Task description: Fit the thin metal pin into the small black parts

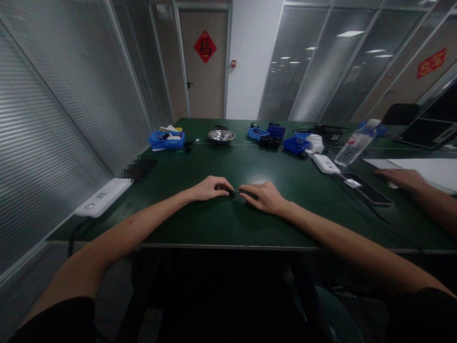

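Note:
Over the green table (pixel 200 224), my left hand (pixel 210 188) is closed around a small black part (pixel 232 194), most of which the fingers hide. My right hand (pixel 266 196) grips the dark handle of a screwdriver (pixel 249 194). Its thin metal shaft points left and meets the black part between my hands. Whether the tip sits in a screw is too small to make out.
A metal bowl (pixel 222 137) stands at the back, with a blue basket (pixel 166 140) to its left and a blue bin (pixel 296 145) to its right. Rightward are a water bottle (pixel 357 144), a phone (pixel 367 189) and another person's hand (pixel 403 179). A white power strip (pixel 103 196) lies left.

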Tool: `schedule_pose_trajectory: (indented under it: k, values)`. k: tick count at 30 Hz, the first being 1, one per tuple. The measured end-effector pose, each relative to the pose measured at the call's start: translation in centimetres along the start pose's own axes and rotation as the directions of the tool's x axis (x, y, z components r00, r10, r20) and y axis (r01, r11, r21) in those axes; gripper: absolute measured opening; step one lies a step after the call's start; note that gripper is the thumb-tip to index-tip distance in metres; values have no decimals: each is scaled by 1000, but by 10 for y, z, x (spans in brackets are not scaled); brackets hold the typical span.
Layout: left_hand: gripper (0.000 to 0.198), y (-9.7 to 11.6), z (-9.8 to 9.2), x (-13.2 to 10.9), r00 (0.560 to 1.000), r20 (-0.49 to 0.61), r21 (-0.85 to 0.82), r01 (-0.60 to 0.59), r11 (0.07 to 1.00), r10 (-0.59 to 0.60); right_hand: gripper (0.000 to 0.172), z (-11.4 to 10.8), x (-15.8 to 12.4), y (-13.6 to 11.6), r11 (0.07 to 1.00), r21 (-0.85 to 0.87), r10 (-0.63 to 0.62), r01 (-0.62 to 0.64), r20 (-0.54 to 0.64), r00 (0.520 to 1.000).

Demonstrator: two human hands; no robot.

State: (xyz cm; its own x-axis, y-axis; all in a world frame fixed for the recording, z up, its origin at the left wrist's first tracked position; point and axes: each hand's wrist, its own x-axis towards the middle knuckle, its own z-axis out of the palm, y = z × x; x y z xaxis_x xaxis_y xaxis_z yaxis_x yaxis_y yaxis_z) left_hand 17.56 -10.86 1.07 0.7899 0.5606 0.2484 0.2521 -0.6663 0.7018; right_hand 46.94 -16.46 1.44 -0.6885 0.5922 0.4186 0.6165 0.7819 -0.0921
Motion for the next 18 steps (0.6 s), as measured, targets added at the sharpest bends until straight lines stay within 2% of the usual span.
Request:
schedule_pose_trajectory:
  k: [4,11,13,15,18]
  values:
    - [35,-3,0,0,1000,8,14,-7,1000,7,39,0,1,-1,999,-2,33,-33,-12,999]
    - [60,-6,1,1,998,0,-39,57,998,-57,38,0,2,6,983,-18,184,-184,-16,983]
    - [52,-2,0,0,999,3,-23,49,999,-49,38,0,2,9,971,-23,237,-237,-3,972]
    - [36,3,0,-1,1000,10,13,14,1000,-14,39,1,3,11,962,-24,272,-272,4,962]
    - [23,9,0,-2,998,0,87,-58,995,58,40,1,3,12,961,-18,276,-276,13,961]
